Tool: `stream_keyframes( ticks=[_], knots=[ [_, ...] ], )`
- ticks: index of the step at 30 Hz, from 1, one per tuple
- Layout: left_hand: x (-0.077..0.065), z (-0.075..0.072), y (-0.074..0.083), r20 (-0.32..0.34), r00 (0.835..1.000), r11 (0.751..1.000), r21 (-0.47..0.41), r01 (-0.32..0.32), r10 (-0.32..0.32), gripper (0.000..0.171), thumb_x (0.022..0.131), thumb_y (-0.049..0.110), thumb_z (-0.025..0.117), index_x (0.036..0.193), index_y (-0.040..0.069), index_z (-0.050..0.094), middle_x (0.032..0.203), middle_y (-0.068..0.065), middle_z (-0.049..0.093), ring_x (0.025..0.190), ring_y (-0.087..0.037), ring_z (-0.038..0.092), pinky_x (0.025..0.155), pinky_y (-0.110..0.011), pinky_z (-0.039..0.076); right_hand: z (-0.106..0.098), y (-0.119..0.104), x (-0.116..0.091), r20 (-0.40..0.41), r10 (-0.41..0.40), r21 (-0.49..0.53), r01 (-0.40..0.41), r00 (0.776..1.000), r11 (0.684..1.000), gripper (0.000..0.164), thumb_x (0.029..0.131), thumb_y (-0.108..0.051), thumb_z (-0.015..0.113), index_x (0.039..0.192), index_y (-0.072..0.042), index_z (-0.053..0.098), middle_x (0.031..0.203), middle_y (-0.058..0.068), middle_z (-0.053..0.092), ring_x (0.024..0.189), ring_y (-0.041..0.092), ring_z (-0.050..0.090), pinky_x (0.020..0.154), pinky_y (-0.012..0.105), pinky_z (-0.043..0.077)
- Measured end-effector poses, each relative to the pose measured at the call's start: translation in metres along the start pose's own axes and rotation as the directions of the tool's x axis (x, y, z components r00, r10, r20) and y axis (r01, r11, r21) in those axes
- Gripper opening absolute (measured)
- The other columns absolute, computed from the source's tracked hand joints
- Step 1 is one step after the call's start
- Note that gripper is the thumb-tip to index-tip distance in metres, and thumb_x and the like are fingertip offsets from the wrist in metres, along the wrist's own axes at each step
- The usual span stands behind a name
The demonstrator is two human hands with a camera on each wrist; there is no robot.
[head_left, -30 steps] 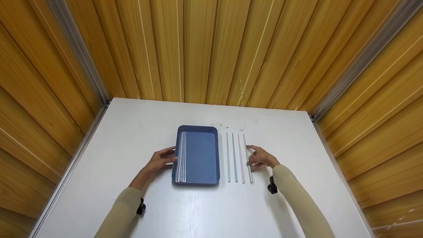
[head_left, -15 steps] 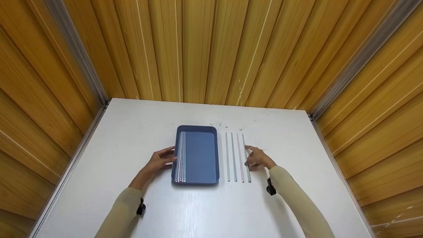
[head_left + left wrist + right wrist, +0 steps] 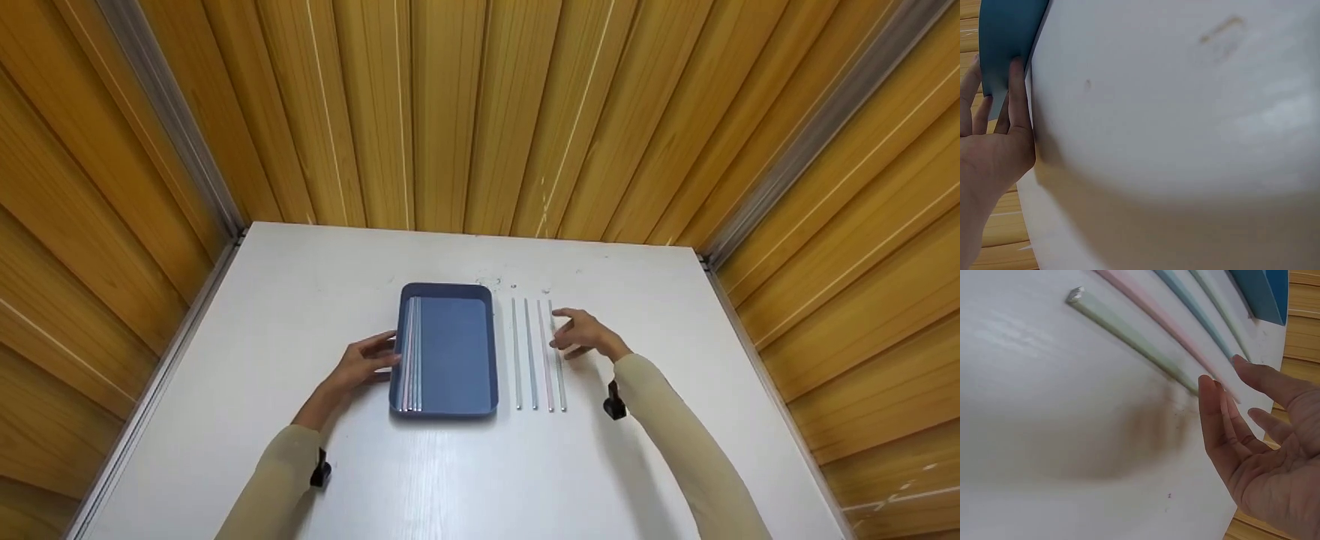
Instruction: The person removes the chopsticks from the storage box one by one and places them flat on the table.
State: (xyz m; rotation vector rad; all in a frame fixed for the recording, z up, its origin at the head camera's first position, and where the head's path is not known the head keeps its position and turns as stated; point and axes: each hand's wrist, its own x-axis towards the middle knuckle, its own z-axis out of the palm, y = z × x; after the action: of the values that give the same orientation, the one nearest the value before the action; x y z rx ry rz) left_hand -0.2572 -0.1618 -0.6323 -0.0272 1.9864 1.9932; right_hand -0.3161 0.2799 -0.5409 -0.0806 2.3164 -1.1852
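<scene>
In the head view a blue tray (image 3: pixel 457 356) holds several thin chopsticks (image 3: pixel 412 352) lined up along its left wall. My left hand (image 3: pixel 362 367) has its fingers against that wall from outside; the tray's blue side (image 3: pixel 1008 42) also shows in the left wrist view. Right of the tray lie more chopsticks, spaced side by side: a pale green one (image 3: pixel 517 375), a blue one (image 3: pixel 533 375), a pink one (image 3: pixel 549 382) and an outer green one (image 3: pixel 562 390) with a silvery end. My right hand (image 3: pixel 587 334) is at that outer green chopstick's upper half, fingers loosely bent, fingertips right at it.
Everything lies on a white table (image 3: pixel 450 480) with small specks (image 3: pixel 491 281) beyond the tray and chopsticks. Wood-patterned panels (image 3: pixel 450 112) rise behind the table and on both sides. A black wrist device (image 3: pixel 615 401) sits at the right sleeve, another (image 3: pixel 321 471) at the left.
The outer green chopstick has shifted left and stands closer to the pink one. My right hand has slid farther up along it. The left hand and tray have stayed in place.
</scene>
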Motion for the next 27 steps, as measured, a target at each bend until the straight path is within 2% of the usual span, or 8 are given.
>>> stream_keyframes(
  ticks=[3, 6, 11, 18, 20, 24, 27],
  knots=[
    [0.000, -0.001, 0.000, -0.002, 1.000, 1.000, -0.014, -0.002, 0.002, 0.068, 0.093, 0.010, 0.075, 0.154, 0.006, 0.045, 0.151, -0.027, 0.049, 0.114, -0.019, 0.067, 0.095, -0.042, 0.062, 0.003, -0.016, 0.005, 0.018, -0.041, 0.024, 0.040, 0.999, 0.999, 0.071, 0.096, 0.000, 0.064, 0.157, 0.004, 0.029, 0.117, 0.022, 0.063, 0.111, 0.041, 0.067, 0.086, 0.044, 0.065],
    [-0.001, -0.002, 0.000, 0.007, 1.000, 1.000, -0.015, -0.007, 0.007, 0.069, 0.093, 0.010, 0.075, 0.155, 0.006, 0.044, 0.152, -0.028, 0.048, 0.115, -0.019, 0.066, 0.095, -0.042, 0.062, 0.011, -0.030, 0.009, 0.034, -0.071, 0.038, 0.070, 0.997, 0.997, 0.070, 0.096, 0.000, 0.065, 0.157, 0.003, 0.031, 0.114, 0.018, 0.063, 0.105, 0.034, 0.070, 0.085, 0.042, 0.065],
    [0.000, -0.004, -0.001, 0.029, 0.999, 1.000, -0.004, -0.019, 0.019, 0.070, 0.094, 0.010, 0.074, 0.155, 0.003, 0.041, 0.152, -0.030, 0.046, 0.119, -0.021, 0.065, 0.096, -0.041, 0.062, 0.030, -0.050, 0.019, 0.069, -0.130, 0.055, 0.126, 0.989, 0.991, 0.065, 0.097, 0.002, 0.062, 0.156, 0.003, 0.033, 0.113, 0.019, 0.063, 0.093, 0.020, 0.072, 0.082, 0.041, 0.066],
    [0.001, -0.005, 0.000, 0.046, 0.998, 0.999, -0.026, -0.037, 0.039, 0.069, 0.094, 0.007, 0.073, 0.155, 0.001, 0.040, 0.151, -0.031, 0.046, 0.118, -0.020, 0.065, 0.097, -0.041, 0.061, 0.057, -0.074, 0.034, 0.118, -0.197, 0.061, 0.191, 0.973, 0.980, 0.062, 0.096, 0.006, 0.063, 0.153, 0.003, 0.040, 0.108, 0.018, 0.066, 0.112, 0.047, 0.068, 0.081, 0.039, 0.066],
    [0.001, -0.005, 0.000, 0.039, 0.998, 0.999, -0.024, -0.039, 0.040, 0.069, 0.094, 0.007, 0.073, 0.155, 0.001, 0.041, 0.151, -0.030, 0.047, 0.118, -0.021, 0.065, 0.096, -0.041, 0.061, 0.065, -0.080, 0.039, 0.130, -0.233, 0.050, 0.228, 0.964, 0.972, 0.061, 0.095, 0.005, 0.065, 0.151, 0.004, 0.042, 0.107, 0.017, 0.067, 0.106, 0.044, 0.070, 0.080, 0.037, 0.066],
    [0.002, -0.004, -0.001, 0.035, 0.998, 0.999, -0.017, -0.046, 0.046, 0.068, 0.094, 0.006, 0.072, 0.155, 0.001, 0.041, 0.150, -0.031, 0.047, 0.116, -0.021, 0.066, 0.096, -0.041, 0.062, 0.085, -0.084, 0.048, 0.140, -0.291, 0.032, 0.289, 0.947, 0.957, 0.062, 0.092, 0.003, 0.070, 0.149, 0.007, 0.045, 0.106, 0.021, 0.071, 0.092, 0.028, 0.073, 0.082, 0.040, 0.065],
    [0.002, -0.002, -0.002, 0.047, 0.998, 0.999, -0.014, -0.047, 0.048, 0.069, 0.095, 0.008, 0.072, 0.155, 0.001, 0.039, 0.151, -0.032, 0.046, 0.116, -0.020, 0.066, 0.097, -0.042, 0.061, 0.103, -0.082, 0.054, 0.157, -0.287, 0.087, 0.276, 0.945, 0.957, 0.064, 0.091, 0.007, 0.068, 0.150, 0.008, 0.042, 0.112, 0.027, 0.070, 0.095, 0.031, 0.073, 0.090, 0.048, 0.063]
  ],
)
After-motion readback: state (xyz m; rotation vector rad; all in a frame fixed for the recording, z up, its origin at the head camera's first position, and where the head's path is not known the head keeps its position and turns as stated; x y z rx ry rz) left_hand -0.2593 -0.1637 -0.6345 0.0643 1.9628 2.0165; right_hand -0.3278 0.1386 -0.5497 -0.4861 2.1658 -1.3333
